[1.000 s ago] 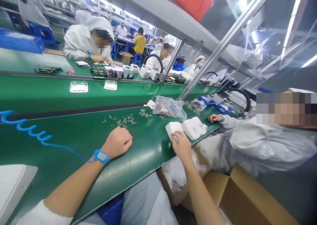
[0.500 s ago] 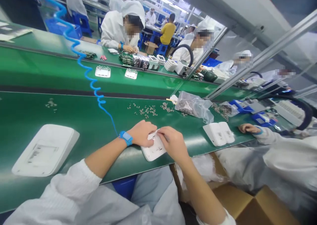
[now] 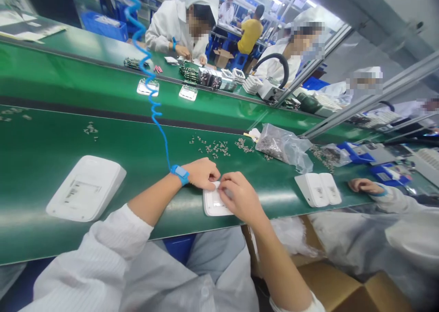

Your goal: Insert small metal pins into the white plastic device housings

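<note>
Green bench top (image 3: 147,142) carries the white housing (image 3: 214,203), which lies under the bent fingertips of both hands, the left hand (image 3: 202,172) at its far edge, the right hand (image 3: 238,195) over its right side, any pinched part hidden.

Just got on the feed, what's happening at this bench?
The left hand and right hand are both at a white plastic housing near the bench edge, fingers meeting at its far side. Small metal parts lie loose beyond them, beside a clear bag. Another white housing sits to the left, and two more stand together on the right.
</note>
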Demonstrator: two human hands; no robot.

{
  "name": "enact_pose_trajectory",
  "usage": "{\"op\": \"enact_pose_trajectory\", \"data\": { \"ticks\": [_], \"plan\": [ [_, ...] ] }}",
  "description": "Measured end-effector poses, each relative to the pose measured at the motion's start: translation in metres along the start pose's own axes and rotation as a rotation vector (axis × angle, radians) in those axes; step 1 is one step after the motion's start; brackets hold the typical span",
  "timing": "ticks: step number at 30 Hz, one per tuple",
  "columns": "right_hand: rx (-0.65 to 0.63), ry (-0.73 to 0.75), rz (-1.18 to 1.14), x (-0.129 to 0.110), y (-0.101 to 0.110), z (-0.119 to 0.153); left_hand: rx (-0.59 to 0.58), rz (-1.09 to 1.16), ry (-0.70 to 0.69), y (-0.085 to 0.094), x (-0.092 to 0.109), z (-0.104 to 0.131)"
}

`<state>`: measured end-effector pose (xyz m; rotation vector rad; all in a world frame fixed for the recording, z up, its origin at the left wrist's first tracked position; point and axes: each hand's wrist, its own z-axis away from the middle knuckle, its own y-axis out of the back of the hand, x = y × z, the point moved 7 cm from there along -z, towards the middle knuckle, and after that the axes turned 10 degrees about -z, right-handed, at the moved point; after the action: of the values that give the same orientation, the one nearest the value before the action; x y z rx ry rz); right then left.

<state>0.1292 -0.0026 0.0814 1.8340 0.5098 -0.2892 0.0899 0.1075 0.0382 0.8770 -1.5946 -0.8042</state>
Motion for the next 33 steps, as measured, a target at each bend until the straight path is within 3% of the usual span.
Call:
{"op": "enact_pose_trajectory", "data": {
  "ticks": [12, 20, 27, 33],
  "plan": [
    [0.036, -0.149, -0.087, 0.024, -0.004, -0.003, 0.018, -0.085, 0.006, -0.002, 0.005, -0.004],
    [0.263, 0.03, -0.059, 0.001, 0.012, 0.011, 0.052, -0.156, 0.012, -0.003, 0.01, -0.004],
    [0.22, 0.027, -0.005, -0.001, 0.008, 0.008, 0.08, -0.159, -0.001, -0.002, 0.01, -0.004],
    [0.188, 0.02, -0.005, 0.001, 0.005, 0.01, 0.024, -0.122, 0.026, -0.003, 0.007, -0.005]
  ]
}}
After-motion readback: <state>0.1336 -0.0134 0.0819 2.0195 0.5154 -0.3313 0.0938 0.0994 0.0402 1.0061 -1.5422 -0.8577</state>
